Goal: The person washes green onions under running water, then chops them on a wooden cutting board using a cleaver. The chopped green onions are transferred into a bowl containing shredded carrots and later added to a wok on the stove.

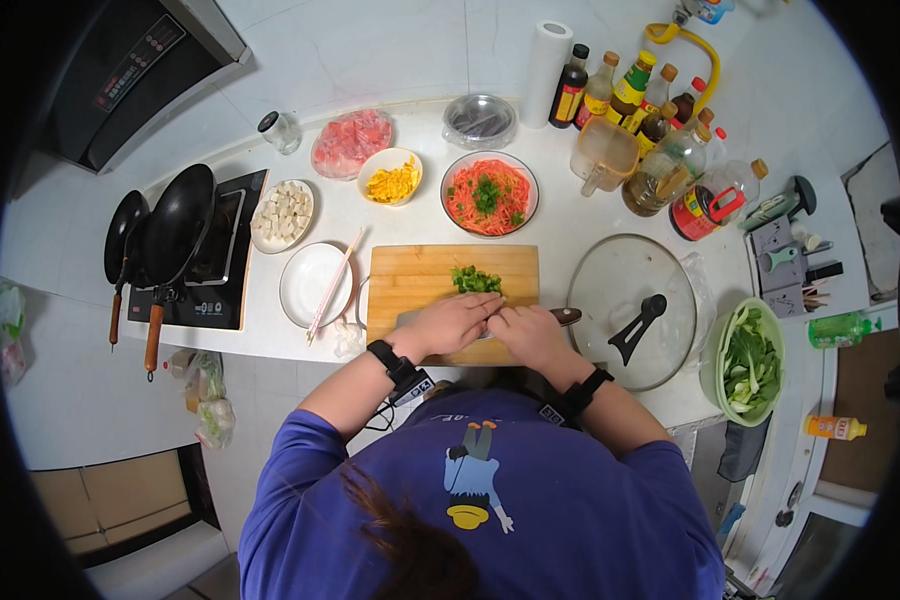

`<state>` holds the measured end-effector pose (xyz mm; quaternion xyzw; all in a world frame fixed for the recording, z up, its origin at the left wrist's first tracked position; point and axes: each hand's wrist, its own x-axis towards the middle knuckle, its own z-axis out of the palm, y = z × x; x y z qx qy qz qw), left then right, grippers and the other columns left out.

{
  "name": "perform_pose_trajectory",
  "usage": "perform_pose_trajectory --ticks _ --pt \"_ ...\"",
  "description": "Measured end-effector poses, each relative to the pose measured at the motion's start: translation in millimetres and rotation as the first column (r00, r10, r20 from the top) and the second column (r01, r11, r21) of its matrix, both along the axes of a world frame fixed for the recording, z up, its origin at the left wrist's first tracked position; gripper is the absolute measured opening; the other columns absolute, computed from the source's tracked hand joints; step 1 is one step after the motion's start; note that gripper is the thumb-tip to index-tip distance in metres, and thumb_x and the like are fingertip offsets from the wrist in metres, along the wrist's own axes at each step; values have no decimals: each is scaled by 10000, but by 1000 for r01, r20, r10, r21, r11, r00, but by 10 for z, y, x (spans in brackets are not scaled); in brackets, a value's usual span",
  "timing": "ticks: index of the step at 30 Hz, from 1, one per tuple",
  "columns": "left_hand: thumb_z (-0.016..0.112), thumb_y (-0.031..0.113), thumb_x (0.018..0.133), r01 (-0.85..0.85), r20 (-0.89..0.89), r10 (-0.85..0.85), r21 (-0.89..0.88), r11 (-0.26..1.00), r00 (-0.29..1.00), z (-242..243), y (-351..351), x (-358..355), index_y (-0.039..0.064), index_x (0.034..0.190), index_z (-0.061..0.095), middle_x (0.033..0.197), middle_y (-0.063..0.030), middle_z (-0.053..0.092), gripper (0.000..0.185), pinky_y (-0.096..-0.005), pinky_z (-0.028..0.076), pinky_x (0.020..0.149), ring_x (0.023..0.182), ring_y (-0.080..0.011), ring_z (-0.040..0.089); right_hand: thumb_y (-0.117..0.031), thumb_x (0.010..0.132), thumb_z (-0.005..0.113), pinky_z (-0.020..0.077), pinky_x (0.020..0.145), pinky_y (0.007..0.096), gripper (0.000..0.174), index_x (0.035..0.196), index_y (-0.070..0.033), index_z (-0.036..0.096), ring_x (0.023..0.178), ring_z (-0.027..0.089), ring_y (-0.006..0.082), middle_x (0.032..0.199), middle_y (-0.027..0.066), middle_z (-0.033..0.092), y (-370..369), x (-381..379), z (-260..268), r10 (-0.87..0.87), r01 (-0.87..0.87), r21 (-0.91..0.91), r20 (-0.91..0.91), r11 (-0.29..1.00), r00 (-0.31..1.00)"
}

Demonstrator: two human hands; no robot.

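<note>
A wooden cutting board (412, 274) lies before me with a small heap of chopped green herbs or scallions (476, 280) near its middle. A kitchen knife lies across the board's near part, its brown handle (568, 316) pointing right. My right hand (526, 334) is curled around the knife where blade and handle meet. Over the blade rests my left hand (457, 322), fingers stretched toward the right hand and just below the greens. Most of the blade is hidden beneath both hands, so whether the left fingers grip anything is unclear.
Behind the board stand a bowl of shredded carrot (487, 195), a bowl of yellow pieces (392, 180) and a plate of tofu cubes (283, 215). Chopsticks (335, 286) cross a white bowl (300, 285) at left. A glass lid (607, 277) and a green basin (712, 367) flank the right.
</note>
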<state>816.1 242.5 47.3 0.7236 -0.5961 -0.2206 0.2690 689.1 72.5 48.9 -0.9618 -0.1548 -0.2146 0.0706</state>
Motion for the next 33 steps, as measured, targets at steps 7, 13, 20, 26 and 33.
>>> perform_pose_trajectory --ticks 7,13,20,26,33 --pt "393 403 1003 -101 240 78 82 992 968 173 127 241 65 1478 369 1557 -120 330 584 -518 192 1175 1459 -306 261 -185 776 568 449 578 324 61 778 -163 511 675 583 171 720 -17 522 -98 -105 93 -24 24 7 -41 1000 999" --pt "421 471 979 92 346 -134 135 987 929 327 212 64 170 1506 350 1587 -62 282 610 -549 154 1179 1468 -308 240 -188 770 571 457 592 332 67 778 -162 510 676 579 178 725 -12 517 -155 -176 131 -75 75 21 -28 997 997" --pt "373 502 992 -144 330 40 296 944 943 176 109 266 164 1524 309 1604 -64 238 634 -590 128 1168 1488 -300 180 -192 764 575 438 578 325 52 773 -170 529 667 572 175 706 -13 505 -221 -325 202 -89 89 6 -19 996 996" --pt "408 449 992 -91 138 68 171 981 988 233 152 364 144 1530 285 1605 -113 219 631 -602 143 1159 1491 -333 153 -191 765 569 425 573 326 43 767 -172 531 661 567 175 695 -15 498 -261 -462 242 -141 141 22 14 990 990" --pt "544 173 939 -224 178 219 12 974 959 27 -177 510 107 1377 522 1398 -144 508 444 -423 413 1045 1275 -343 486 -178 761 561 420 555 342 40 753 -168 523 625 562 194 680 3 496 -369 -591 251 -234 234 -4 8 972 972"
